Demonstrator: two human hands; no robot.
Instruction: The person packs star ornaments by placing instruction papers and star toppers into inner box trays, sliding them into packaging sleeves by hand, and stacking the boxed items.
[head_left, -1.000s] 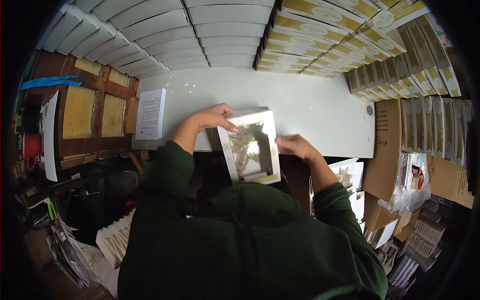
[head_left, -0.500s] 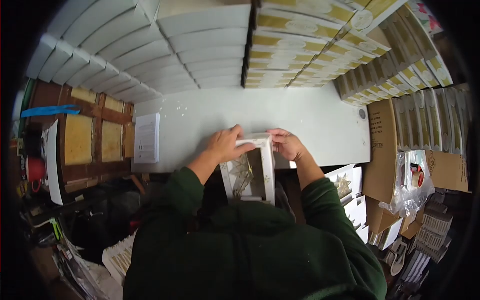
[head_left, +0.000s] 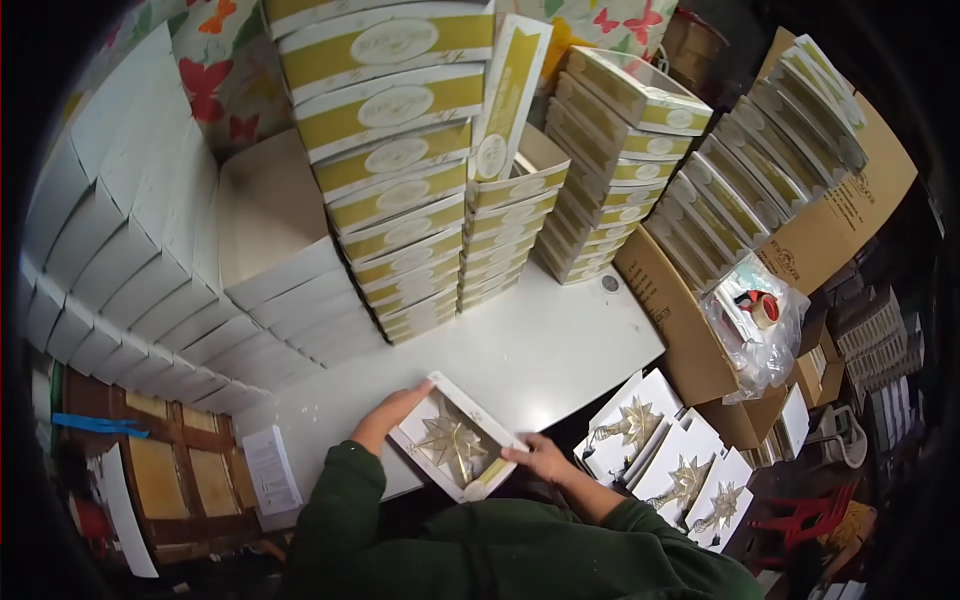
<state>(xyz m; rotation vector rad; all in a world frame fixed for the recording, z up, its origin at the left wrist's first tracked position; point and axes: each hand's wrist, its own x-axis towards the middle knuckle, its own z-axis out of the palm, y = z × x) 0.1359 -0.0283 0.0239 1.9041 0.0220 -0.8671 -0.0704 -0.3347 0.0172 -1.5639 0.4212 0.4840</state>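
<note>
Tilted over the near edge of the white table is a white and gold window box (head_left: 412, 447), with a gold star ornament (head_left: 452, 443) showing inside it. My left hand (head_left: 392, 414) grips the box at its upper left side. At the right side, my right hand (head_left: 543, 459) holds the box by its edge, thumb on the front. The fingers behind the box are partly hidden.
White boxes (head_left: 110, 240) and gold-banded boxes (head_left: 405, 160) are stacked along the back of the white table (head_left: 510, 345). Papers (head_left: 270, 470) lie at left. White trays with star ornaments (head_left: 685, 482) and a cardboard carton (head_left: 665, 330) stand at right.
The view has swung toward the right and the stacks. The box has turned from near upright to a slant, its star facing up. My right hand has moved from the box's top to its right side.
</note>
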